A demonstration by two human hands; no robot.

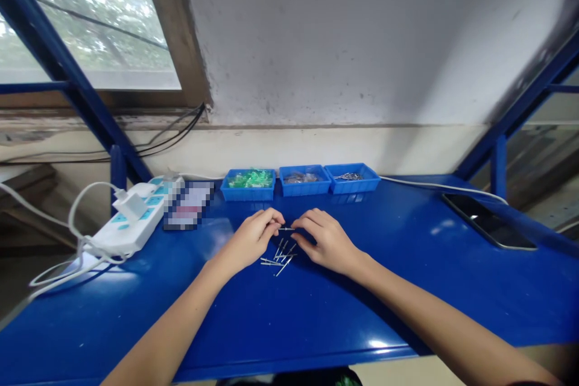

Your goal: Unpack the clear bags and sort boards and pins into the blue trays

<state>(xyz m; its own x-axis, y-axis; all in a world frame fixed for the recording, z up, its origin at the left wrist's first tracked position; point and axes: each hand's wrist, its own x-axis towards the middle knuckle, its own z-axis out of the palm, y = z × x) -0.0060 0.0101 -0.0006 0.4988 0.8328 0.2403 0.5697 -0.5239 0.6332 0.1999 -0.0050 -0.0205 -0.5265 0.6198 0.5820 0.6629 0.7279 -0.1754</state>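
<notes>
My left hand (256, 236) pinches one end of a thin metal pin (286, 229), and my right hand (324, 237) has its fingertips closed at the other end. The pin is held level between the two hands, above the blue table (289, 325). Just below it, several similar metal pins (281, 258) lie in a loose, crossed pile. Behind the hands stand three blue trays: the left tray (248, 194) holds green pieces, the middle tray (306, 189) small pieces in what looks like clear plastic, the right tray (355, 186) metal pins.
A white power strip (136, 223) with a plug and looped cables lies at the left, beside a pixelated flat object (189, 205). A dark phone (488, 221) rests at the right. Blue frame posts rise at both sides; a wall stands behind.
</notes>
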